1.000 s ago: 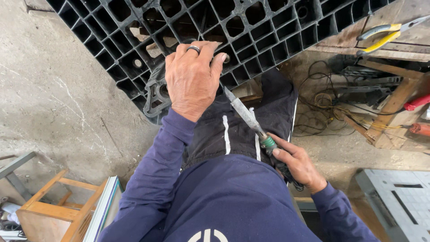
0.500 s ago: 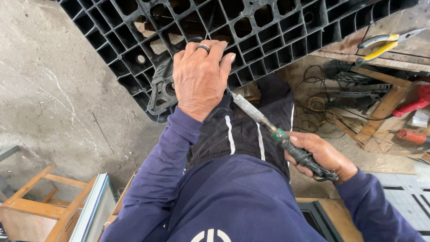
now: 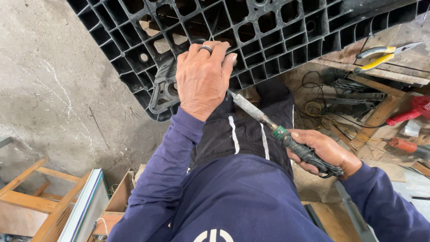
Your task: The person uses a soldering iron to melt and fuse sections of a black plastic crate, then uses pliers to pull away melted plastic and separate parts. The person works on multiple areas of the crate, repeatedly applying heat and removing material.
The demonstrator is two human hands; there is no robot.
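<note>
A black plastic pallet [image 3: 268, 31] with a grid of open cells lies across my lap and the concrete floor. My left hand [image 3: 204, 78], a dark ring on one finger, presses down on the pallet's near edge, fingers curled over the grid. My right hand [image 3: 324, 152] grips the dark handle of a soldering iron [image 3: 268, 123] with a green collar. Its long metal shaft points up-left, and the tip is hidden under my left hand at the pallet's edge. A grey metal bracket [image 3: 161, 87] sits on the pallet just left of my left hand.
Pliers with yellow handles [image 3: 380, 56] lie on a wooden board at upper right. A red power tool [image 3: 414, 110], an orange-handled tool [image 3: 405, 145] and tangled wires [image 3: 322, 110] are on the right. A wooden frame [image 3: 31, 197] and small box [image 3: 118, 201] stand at lower left.
My right hand and the soldering iron have slid right and a little lower. The view has shifted, so the pallet and my left hand sit lower in frame; the left hand keeps its hold.
</note>
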